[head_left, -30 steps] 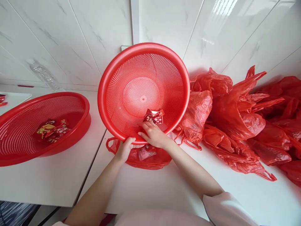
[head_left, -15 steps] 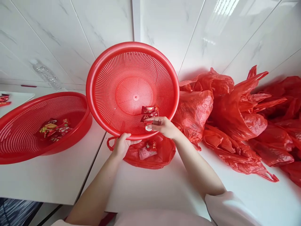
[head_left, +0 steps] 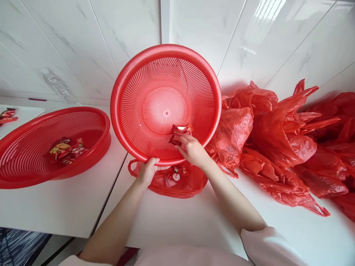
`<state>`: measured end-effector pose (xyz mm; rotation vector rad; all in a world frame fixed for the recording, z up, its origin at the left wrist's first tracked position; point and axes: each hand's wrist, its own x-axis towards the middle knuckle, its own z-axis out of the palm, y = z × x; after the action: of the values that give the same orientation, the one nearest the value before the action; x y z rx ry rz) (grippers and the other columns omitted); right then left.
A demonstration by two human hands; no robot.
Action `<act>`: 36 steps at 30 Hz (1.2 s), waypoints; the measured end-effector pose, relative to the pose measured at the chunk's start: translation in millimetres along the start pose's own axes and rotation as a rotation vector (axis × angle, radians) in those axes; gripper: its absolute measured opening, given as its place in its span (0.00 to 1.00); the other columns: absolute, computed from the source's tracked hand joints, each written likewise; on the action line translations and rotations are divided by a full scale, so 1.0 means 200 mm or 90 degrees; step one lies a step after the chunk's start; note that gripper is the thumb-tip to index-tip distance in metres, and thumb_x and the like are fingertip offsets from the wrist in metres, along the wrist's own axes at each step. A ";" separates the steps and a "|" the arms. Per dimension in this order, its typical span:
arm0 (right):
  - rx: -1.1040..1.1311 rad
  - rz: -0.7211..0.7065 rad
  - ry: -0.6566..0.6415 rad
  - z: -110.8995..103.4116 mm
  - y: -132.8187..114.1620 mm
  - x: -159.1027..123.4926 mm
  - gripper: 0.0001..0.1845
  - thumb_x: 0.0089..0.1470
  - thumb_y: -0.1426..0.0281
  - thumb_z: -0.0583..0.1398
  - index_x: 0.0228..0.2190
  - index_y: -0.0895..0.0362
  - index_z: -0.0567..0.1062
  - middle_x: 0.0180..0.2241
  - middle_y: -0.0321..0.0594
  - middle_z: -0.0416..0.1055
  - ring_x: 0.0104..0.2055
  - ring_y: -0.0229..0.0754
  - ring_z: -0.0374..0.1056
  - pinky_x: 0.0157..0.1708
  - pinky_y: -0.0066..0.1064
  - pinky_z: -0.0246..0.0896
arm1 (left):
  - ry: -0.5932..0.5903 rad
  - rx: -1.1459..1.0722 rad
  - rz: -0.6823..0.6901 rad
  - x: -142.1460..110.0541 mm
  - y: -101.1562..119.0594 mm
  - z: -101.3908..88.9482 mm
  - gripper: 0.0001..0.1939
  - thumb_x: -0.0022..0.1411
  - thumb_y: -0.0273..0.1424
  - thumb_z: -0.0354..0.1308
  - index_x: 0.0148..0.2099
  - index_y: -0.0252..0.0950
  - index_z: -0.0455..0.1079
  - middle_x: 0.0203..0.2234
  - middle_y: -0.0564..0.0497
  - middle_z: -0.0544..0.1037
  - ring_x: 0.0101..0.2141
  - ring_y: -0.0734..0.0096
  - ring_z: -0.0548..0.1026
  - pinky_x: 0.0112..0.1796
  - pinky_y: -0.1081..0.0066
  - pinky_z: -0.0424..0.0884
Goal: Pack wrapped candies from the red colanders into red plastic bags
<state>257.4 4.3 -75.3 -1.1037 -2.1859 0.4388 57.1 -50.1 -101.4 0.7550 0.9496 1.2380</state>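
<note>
A round red perforated basket (head_left: 144,92) stands tilted up on its edge, its inside facing me. My left hand (head_left: 147,171) grips its lower rim. My right hand (head_left: 192,149) reaches inside, fingers on red candy packets (head_left: 180,130) lying at the basket's lower wall. Directly beneath the basket lies an open red plastic bag (head_left: 177,183) with a few wrapped candies inside.
A second red basket (head_left: 33,155) with several candy packets (head_left: 68,149) rests flat on the white counter at left. A heap of crumpled red plastic bags (head_left: 280,140) fills the right side against the tiled wall. A clear plastic bottle (head_left: 59,88) lies by the wall.
The tilted basket swung left, then back to the right. My right hand lifted a candy out toward the bag and has gone back inside to the packets.
</note>
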 end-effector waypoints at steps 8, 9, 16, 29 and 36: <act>-0.187 0.011 -0.134 0.03 0.04 -0.01 0.17 0.59 0.67 0.58 0.49 0.59 0.74 0.46 0.50 0.73 0.51 0.51 0.66 0.56 0.48 0.54 | -0.055 -0.018 -0.076 -0.01 -0.04 0.02 0.15 0.54 0.29 0.58 0.44 0.32 0.76 0.40 0.44 0.80 0.49 0.48 0.75 0.48 0.48 0.75; -0.155 -0.020 -0.154 0.02 0.03 -0.01 0.16 0.60 0.67 0.57 0.48 0.58 0.75 0.44 0.48 0.74 0.50 0.49 0.68 0.57 0.48 0.52 | -0.051 -0.023 -0.076 0.00 -0.04 0.02 0.16 0.54 0.29 0.58 0.45 0.31 0.76 0.41 0.44 0.80 0.49 0.48 0.74 0.48 0.48 0.75; 0.129 -0.010 -0.148 0.00 -0.01 0.00 0.16 0.62 0.70 0.55 0.49 0.58 0.75 0.42 0.43 0.78 0.41 0.40 0.73 0.43 0.31 0.64 | -0.035 -0.022 -0.032 0.01 0.00 0.00 0.18 0.55 0.28 0.57 0.48 0.33 0.74 0.43 0.44 0.79 0.51 0.50 0.74 0.49 0.47 0.74; 0.448 0.075 -0.232 -0.03 -0.10 -0.03 0.14 0.58 0.61 0.60 0.38 0.57 0.79 0.35 0.40 0.78 0.36 0.39 0.74 0.37 0.30 0.68 | 0.006 -0.034 -0.039 0.02 0.04 0.00 0.09 0.51 0.29 0.58 0.36 0.31 0.73 0.36 0.43 0.80 0.47 0.49 0.75 0.47 0.49 0.74; 0.097 0.022 -0.025 -0.02 -0.09 -0.02 0.14 0.64 0.67 0.52 0.44 0.57 0.76 0.45 0.45 0.75 0.46 0.44 0.71 0.48 0.36 0.64 | 0.050 -0.029 -0.020 0.01 0.07 0.01 0.06 0.49 0.29 0.60 0.29 0.31 0.71 0.33 0.44 0.79 0.48 0.48 0.75 0.46 0.47 0.75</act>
<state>252.0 -9.3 -64.3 -1.0593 -2.1308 0.6360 52.6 -45.3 -89.8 0.6566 0.9908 1.2653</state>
